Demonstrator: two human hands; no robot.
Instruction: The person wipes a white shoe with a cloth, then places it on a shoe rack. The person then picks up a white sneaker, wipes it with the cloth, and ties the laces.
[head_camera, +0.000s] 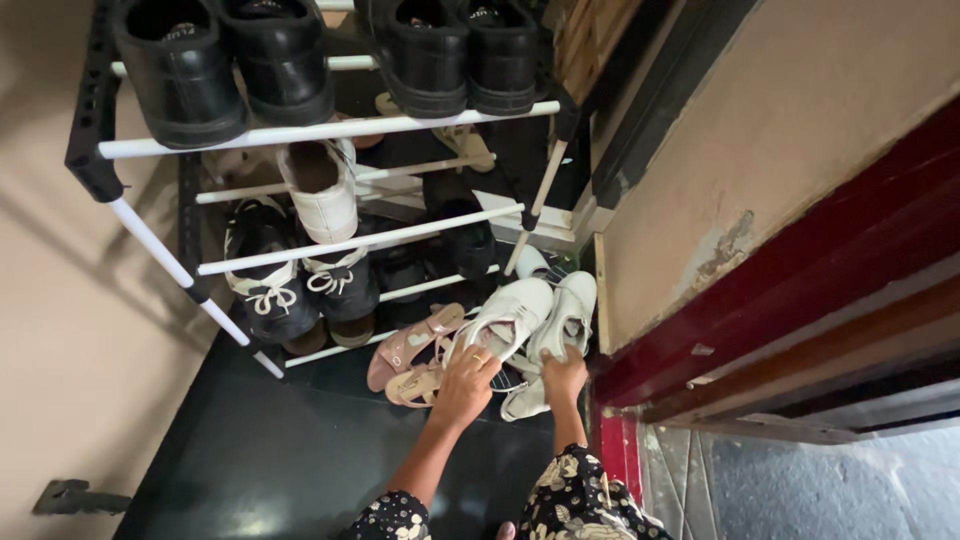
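Two white sneakers lie on the dark floor at the foot of a shoe rack (330, 128). My left hand (465, 385), with a ring on one finger, grips the heel end of the left white sneaker (510, 312). My right hand (563, 378) holds the right white sneaker (570, 310) beside it, close to the wall. A pair of pink sandals (412, 345) lies just left of my left hand, touching the left sneaker. Both forearms reach in from the bottom edge, with patterned sleeves.
The rack has white bars and black joints. Black shoes (230, 60) fill its top shelf, a white shoe (322, 190) sits on the middle one, and black sneakers with white laces (270, 285) lower down. A beige wall (760, 130) and dark red door frame (800, 300) stand to the right.
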